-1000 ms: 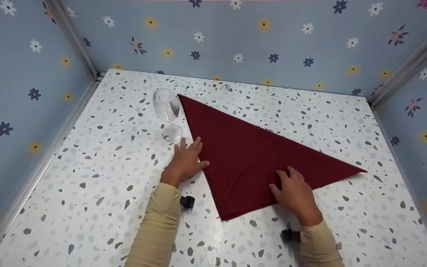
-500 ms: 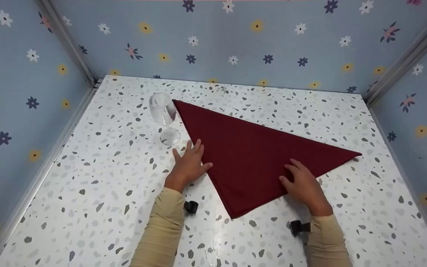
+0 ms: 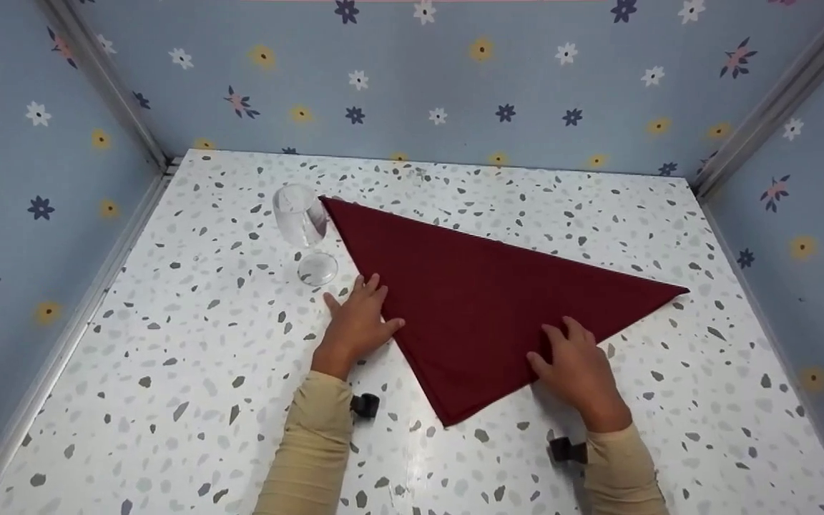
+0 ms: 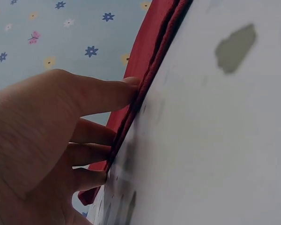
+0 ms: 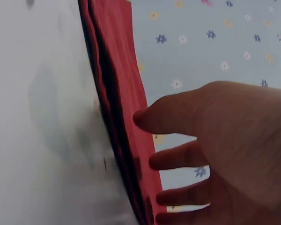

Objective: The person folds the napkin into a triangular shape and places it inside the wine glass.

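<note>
A dark red cloth napkin [image 3: 469,300], folded into a triangle, lies flat on the speckled table, one corner pointing toward the person. At its left edge rests my left hand [image 3: 356,325], fingers spread, thumb and fingertips touching the fold; the left wrist view shows the thumb [image 4: 107,96] right on the layered edge. My right hand [image 3: 578,368] lies over the lower right edge, fingers relaxed and slightly bent on the cloth. In the right wrist view its fingertips [image 5: 161,197] meet the red fabric [image 5: 124,70]. Neither hand grips it.
A clear stemmed glass [image 3: 301,222] stands just beyond the left hand, close to the napkin's far left corner. Flower-patterned panels [image 3: 440,86] wall the table at the back and both sides. Each wrist carries a small black camera [image 3: 365,405].
The napkin has turned slightly counterclockwise, its right corner swinging away from the person and its near corner shifting right. Both hands stayed on it. The whole view has also shifted a little.
</note>
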Demonstrator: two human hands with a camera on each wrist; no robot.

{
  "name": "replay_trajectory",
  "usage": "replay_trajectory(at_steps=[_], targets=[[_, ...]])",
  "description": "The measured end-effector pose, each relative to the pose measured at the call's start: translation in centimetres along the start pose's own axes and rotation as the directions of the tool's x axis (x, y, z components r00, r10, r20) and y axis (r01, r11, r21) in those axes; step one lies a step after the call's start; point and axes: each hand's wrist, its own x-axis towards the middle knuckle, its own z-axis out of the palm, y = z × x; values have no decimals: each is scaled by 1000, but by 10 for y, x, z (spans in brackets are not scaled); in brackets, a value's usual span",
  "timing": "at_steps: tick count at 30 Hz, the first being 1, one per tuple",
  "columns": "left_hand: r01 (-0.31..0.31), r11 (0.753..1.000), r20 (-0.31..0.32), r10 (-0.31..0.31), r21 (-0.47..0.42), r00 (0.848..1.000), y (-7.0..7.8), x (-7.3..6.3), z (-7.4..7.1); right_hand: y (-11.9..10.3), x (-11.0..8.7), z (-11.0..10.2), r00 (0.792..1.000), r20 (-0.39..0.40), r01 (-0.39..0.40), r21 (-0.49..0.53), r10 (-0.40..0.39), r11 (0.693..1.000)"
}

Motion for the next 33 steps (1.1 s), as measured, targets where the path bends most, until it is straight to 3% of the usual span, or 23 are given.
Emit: replay_trajectory(at_steps=[9,15,20,25,29,33], targets=[[-57,997,-83,52,-52,995,-3,-8,4,6,1,5,1000,-10,2,37,-1,999],[-82,993,-73,76,-86,994,0,-12,9,20,6,8,1000,-6,-4,61,4,998],[-130,990,-76,126,-50,989,4,-10,12,30,10,9,1000,-4,-3,86,3,996],[-241,970,-60,240,-22,969,10,-11,13,36,14,7,1000,8,-4,110,3,994],[-335,940,-24,334,-67,942,17,-10,13,40,15,4,1000,15,-9,124,7,992],[-370,918,13,376,-142,927,20,-11,14,43,16,0,999,34,-15,136,11,991]])
